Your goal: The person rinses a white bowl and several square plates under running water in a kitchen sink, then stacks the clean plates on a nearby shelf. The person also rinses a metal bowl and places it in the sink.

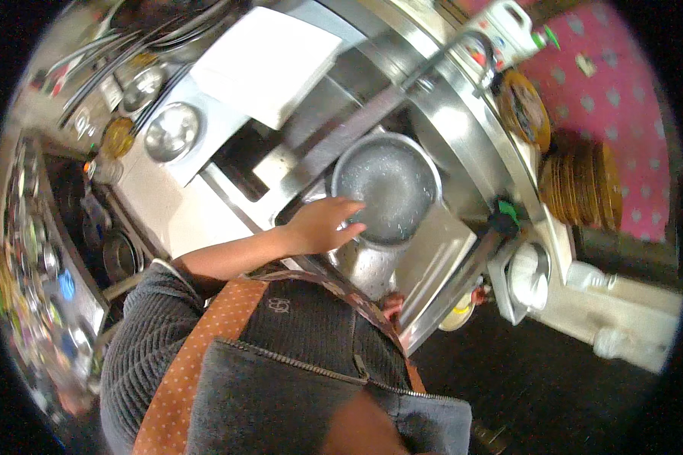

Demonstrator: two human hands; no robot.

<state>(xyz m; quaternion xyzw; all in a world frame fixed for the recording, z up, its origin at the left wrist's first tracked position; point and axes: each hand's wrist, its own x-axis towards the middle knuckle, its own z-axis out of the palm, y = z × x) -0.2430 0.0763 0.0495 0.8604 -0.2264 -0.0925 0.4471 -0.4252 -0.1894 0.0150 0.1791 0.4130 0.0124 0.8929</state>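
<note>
1. Far left: we've got a round metal bowl (172, 133) on the counter, with a white slab (269, 64) to its right. Both stand apart from the work; we'd leave them be.
2. Left of centre: our left hand (322, 226) is at the near-left side of the pot. Thumb and fingers are parted, fairly wide, nothing seen in them. Fingertips overlap the rim in view; can't tell if they touch.
3. Centre: the metal pot (426, 168) is in the steel sink, with bubbly water (387, 182) in it. For steady handling we'd take the rim thumb one side, fingers the other. Water will probably slosh, so keep it level, move slow.
4. Just right of centre, near: only some reddish fingers of our right hand (393, 305) show, next to the pale panel (440, 246). Rest hidden, so we can't tell its grip. Two hands on opposite sides would likely beat one-sided lifting or tilting.
5. Far right of the pot: curved tap (482, 45). We'd watch clearance under it.
6. Right: stacked brown plates (580, 186), well apart from the pot. We'd keep drips and elbows off them.
</note>
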